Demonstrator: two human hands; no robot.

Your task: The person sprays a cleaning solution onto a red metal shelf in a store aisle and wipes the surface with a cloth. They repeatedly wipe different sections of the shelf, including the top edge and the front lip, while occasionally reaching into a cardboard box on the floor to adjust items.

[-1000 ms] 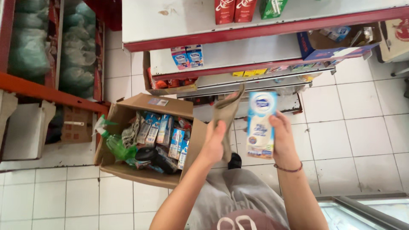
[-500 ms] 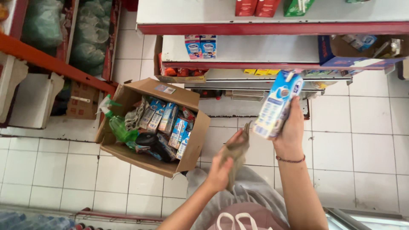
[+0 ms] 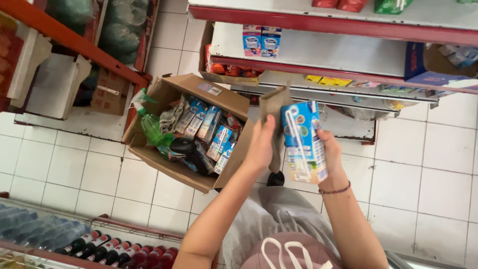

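Wiping now — my left hand (image 3: 260, 144) has brought the brown folded cloth (image 3: 275, 124), pinched in its fingers, up against the blue-and-white drink carton (image 3: 303, 142), which half a second ago stood clear and higher. My right hand (image 3: 329, 154) stays clamped round that carton. Open cardboard box (image 3: 164, 164) sits left, red-edged shelf (image 3: 318, 69) close ahead, white tiled floor (image 3: 438, 164) free rightward.

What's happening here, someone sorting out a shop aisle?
A person stands on a white tiled floor between shop shelves. Their right hand holds a blue and white drink carton upright, while the left hand presses a brown cloth against its side. An open cardboard box packed with similar cartons sits on the floor to the left. Two more cartons stand on a shelf ahead.
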